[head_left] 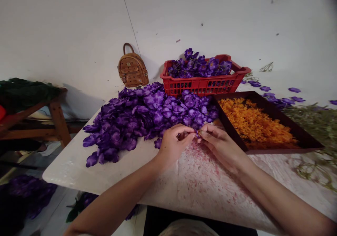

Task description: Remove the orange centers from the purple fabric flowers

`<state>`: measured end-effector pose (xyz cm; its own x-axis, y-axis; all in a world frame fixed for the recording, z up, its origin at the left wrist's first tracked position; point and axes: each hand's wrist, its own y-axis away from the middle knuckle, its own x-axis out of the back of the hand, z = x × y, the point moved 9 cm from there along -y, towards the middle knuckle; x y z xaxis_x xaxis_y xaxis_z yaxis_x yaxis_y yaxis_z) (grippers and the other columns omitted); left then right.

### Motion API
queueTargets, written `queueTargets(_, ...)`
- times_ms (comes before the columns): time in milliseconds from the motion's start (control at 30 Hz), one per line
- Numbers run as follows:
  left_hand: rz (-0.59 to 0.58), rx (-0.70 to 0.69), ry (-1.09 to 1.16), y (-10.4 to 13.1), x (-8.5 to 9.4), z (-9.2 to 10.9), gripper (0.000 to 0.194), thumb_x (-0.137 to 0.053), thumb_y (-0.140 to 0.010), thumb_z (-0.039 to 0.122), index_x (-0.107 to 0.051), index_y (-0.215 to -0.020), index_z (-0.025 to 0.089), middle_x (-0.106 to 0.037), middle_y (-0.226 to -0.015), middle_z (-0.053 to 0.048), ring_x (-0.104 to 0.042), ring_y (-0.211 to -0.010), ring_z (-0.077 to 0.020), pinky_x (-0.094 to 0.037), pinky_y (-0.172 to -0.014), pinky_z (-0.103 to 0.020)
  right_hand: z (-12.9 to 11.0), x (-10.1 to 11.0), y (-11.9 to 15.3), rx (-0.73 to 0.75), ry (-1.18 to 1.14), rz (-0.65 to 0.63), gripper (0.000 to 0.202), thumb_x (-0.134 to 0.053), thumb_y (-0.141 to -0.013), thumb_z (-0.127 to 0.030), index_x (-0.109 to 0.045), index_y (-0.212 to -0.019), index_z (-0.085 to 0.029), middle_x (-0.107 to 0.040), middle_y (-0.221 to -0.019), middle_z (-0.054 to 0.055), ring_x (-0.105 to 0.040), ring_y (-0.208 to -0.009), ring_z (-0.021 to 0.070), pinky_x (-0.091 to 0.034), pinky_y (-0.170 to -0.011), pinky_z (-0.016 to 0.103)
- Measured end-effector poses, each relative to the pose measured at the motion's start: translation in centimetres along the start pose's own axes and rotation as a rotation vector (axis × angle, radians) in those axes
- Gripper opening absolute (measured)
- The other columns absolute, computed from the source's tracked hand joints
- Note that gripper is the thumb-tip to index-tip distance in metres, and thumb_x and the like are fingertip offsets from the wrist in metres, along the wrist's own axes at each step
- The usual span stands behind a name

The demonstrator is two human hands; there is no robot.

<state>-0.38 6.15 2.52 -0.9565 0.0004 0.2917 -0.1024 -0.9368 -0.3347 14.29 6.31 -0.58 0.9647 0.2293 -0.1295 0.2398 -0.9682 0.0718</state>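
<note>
Across the left and middle of the table (105, 174), a petal heap (147, 111) is spread. Behind it a plastic basket (197, 85) is set, with flowers (200, 67) piled in it; a mini backpack (133, 69) is placed to its left. Right of the heap, florets (255, 123) are held in a tray (309, 143), beyond which loose petals (279, 102) are scattered. Stems (316, 123) are strewn to the tray's right. Left of the table, foliage (23, 92) is laid on a wooden bench (58, 118).
</note>
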Motion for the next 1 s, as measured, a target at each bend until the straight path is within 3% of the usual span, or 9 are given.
queueTargets(167, 0.006, -0.091, -0.048, 0.3, 0.1, 0.4, 0.01, -0.068, -0.086, 0.017, -0.077, -0.085, 0.02, -0.06, -0.069, 0.002, -0.051, -0.061, -0.0111, -0.04, -0.062, -0.026, 0.0, -0.2, 0.0, 0.008, 0.058, -0.046, 0.041, -0.08, -0.081, -0.058, -0.062, -0.073, -0.023, -0.056, -0.075, 0.0, -0.049, -0.077, 0.0184, -0.038, -0.076, 0.034)
queueTargets(267, -0.005, -0.071, -0.047, 0.3, 0.1, 0.5, 0.008, -0.068, -0.087, 0.02, -0.075, -0.083, 0.019, -0.06, -0.07, 0.001, -0.051, -0.062, -0.0113, -0.04, -0.062, -0.026, 0.1, 0.3, -0.1, -0.008, 0.054, -0.02, 0.04, -0.08, -0.08, -0.059, -0.063, -0.075, -0.023, -0.057, -0.08, 0.0, -0.051, -0.082, 0.0195, -0.04, -0.08, 0.036)
queueTargets(367, -0.039, -0.013, -0.017, 0.3, -0.2, 0.5, 0.01, -0.067, -0.088, 0.023, -0.074, -0.082, 0.018, -0.063, -0.073, 0.0, -0.052, -0.064, -0.0118, -0.041, -0.062, -0.026, 0.1, 0.5, -0.1, -0.01, 0.01, 0.016, 0.035, -0.079, -0.082, -0.056, -0.067, -0.082, -0.024, -0.059, -0.088, 0.001, -0.053, -0.088, 0.0206, -0.042, -0.084, 0.036)
queueTargets(467, -0.083, 0.079, 0.044, 0.1, -0.6, 0.0, 0.012, -0.068, -0.087, 0.026, -0.074, -0.082, 0.017, -0.066, -0.076, -0.001, -0.054, -0.066, -0.0122, -0.042, -0.064, -0.026, -0.4, 0.4, 0.0, 0.037, 0.006, 0.025, 0.029, -0.078, -0.083, -0.049, -0.065, -0.079, -0.024, -0.056, -0.083, 0.0, -0.051, -0.082, 0.0187, -0.041, -0.079, 0.034)
queueTargets(600, -0.119, 0.332, 0.276, 0.4, -1.3, -2.2, 0.02, -0.073, -0.085, 0.037, -0.075, -0.085, 0.016, -0.066, -0.074, -0.001, -0.053, -0.063, -0.0107, -0.042, -0.06, -0.024, -2.1, 0.7, 0.4, 0.201, 0.063, 0.098, 0.023, -0.072, -0.089, -0.045, -0.063, -0.082, -0.024, -0.056, -0.081, -0.001, -0.05, -0.078, 0.0182, -0.041, -0.076, 0.033)
queueTargets(700, -0.139, 0.475, 0.454, 0.8, -1.8, -3.1, 0.033, -0.081, -0.078, 0.048, -0.073, -0.081, 0.016, -0.059, -0.07, 0.001, -0.045, -0.056, -0.0074, -0.034, -0.051, -0.021, -2.7, 0.3, 0.5, 0.253, 0.186, 0.058, 0.019, -0.068, -0.094, -0.042, -0.065, -0.089, -0.025, -0.061, -0.087, 0.001, -0.055, -0.083, 0.0195, -0.044, -0.078, 0.034)
queueTargets(833, -0.133, 0.541, 0.538, 1.2, -1.8, -3.5, 0.04, -0.086, -0.071, 0.053, -0.071, -0.076, 0.016, -0.056, -0.068, 0.002, -0.041, -0.055, -0.0058, -0.03, -0.049, -0.02, -1.5, -0.8, 0.1, 0.195, 0.249, -0.055, 0.026, -0.078, -0.084, -0.041, -0.062, -0.097, -0.026, -0.066, -0.094, 0.003, -0.062, -0.089, 0.023, -0.049, -0.08, 0.037)
queueTargets(1000, -0.13, 0.554, 0.385, 1.6, -1.8, -3.7, 0.035, -0.08, -0.079, 0.052, -0.077, -0.084, 0.017, -0.064, -0.071, -0.002, -0.052, -0.061, -0.0102, -0.033, -0.05, -0.02, -2.2, -0.6, 0.4, 0.28, 0.454, 0.04, 0.014, -0.071, -0.088, -0.036, -0.063, -0.09, -0.026, -0.063, -0.083, 0.002, -0.057, -0.078, 0.021, -0.045, -0.072, 0.036)
